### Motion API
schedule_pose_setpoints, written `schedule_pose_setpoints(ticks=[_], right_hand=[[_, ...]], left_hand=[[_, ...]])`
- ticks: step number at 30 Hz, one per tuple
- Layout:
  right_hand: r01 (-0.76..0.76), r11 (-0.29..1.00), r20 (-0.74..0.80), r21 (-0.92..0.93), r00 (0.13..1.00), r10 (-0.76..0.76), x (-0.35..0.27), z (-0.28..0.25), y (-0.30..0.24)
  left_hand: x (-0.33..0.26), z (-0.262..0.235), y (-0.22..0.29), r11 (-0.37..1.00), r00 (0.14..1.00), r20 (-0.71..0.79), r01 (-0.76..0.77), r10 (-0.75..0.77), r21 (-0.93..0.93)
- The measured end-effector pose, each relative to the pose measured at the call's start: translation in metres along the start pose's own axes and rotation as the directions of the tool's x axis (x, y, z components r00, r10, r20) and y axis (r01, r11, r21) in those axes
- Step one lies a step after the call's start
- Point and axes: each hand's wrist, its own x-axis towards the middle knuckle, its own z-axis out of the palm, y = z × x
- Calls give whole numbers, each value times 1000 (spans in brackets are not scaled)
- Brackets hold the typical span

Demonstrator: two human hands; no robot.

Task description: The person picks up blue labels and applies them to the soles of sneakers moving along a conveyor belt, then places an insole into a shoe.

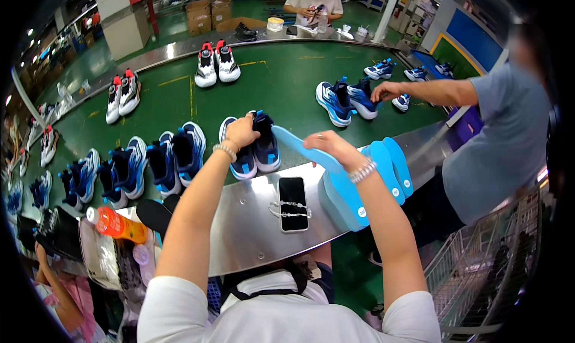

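Observation:
A pair of navy and light-blue sneakers stands in front of me, one sneaker [244, 165] on the left and another sneaker [266, 150] on the right. My left hand [241, 131] is closed on the upper part of the pair; its fingertips are partly hidden, and the left sneaker lies mostly under it. Between the fingers of my right hand [333, 147] is a light-blue insole [292, 143], its far end by the right sneaker's opening. Below that hand, a stack of light-blue insoles [342, 200] rests on the metal ledge, with more insoles [390, 163] fanned to its right.
A phone [293, 190] with a clear beaded strand lies on the metal ledge [239, 235]. Navy sneakers [129, 169] line the green belt [162, 112] at left; white sneakers [217, 64] stand farther back. At right, a co-worker's hand [388, 91] touches another navy pair [347, 100]. An orange bottle [120, 224] lies left.

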Motion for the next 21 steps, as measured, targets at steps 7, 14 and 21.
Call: schedule_pose_setpoints(ticks=[7,14,21], right_hand=[[-190,980,80,-57,978,194,92,21,-3],[-197,947,-8,-256,979,201,102,19,-9],[-131,925,-42,-357,991,124,100,40,-25]], left_hand=[[-10,12,-29,966,973,-229,-84,27,-244],[-3,17,-34,945,975,-215,-113,47,-306],[-6,22,-29,957,960,-275,-39,-43,-287]])
